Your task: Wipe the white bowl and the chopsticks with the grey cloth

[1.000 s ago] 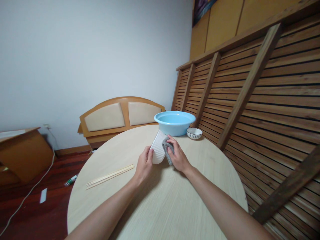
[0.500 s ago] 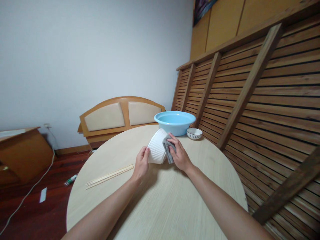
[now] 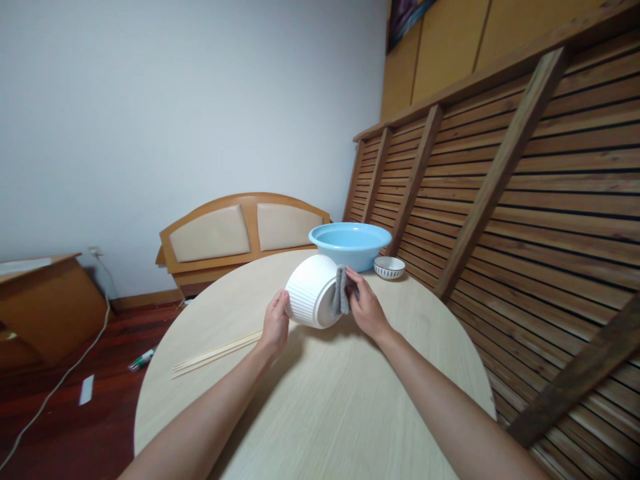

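Forearms: both bare, reaching in from the bottom edge, over the table.
Table: round, pale wood-grain top [image 3: 320,420], under everything in hand.
Chopsticks: thin pale wooden sticks [image 3: 215,355] in a loose bundle, flat on table, left side; right end runs up to the left wrist and is partly covered there.
Left hand: [image 3: 277,323] fingers closed on the bowl's rim side, thumb on the outer wall; fingers behind it hidden.
Bowl: white, round, ribbed outer wall [image 3: 311,288], tipped on its side between the hands, base turned right, opening out of sight. Shadow below; touching table or not, can't tell.
Right hand: [image 3: 369,307] fingers bent, pinching the cloth, at the bowl's base.
Cloth: grey, folded, soft fabric [image 3: 341,291], pressed against the base, between bowl and right fingers.
Small bowl: white with dark vertical marks and dark rim [image 3: 389,269], upright, right of basin and just beside it.
Basin: light blue, wide-rimmed, round, looks plastic [image 3: 353,257], upright at table's far edge, behind the white bowl.
Floor: dark red wood [image 3: 55,437], left; white flat strip [image 3: 87,390] on it.
Headboard: arched wood, two cream panels [image 3: 210,233], beyond table.
Slatted panel: brown wood with thick posts [image 3: 565,193], right side.
Wall: plain, pale [image 3: 200,100], at back.
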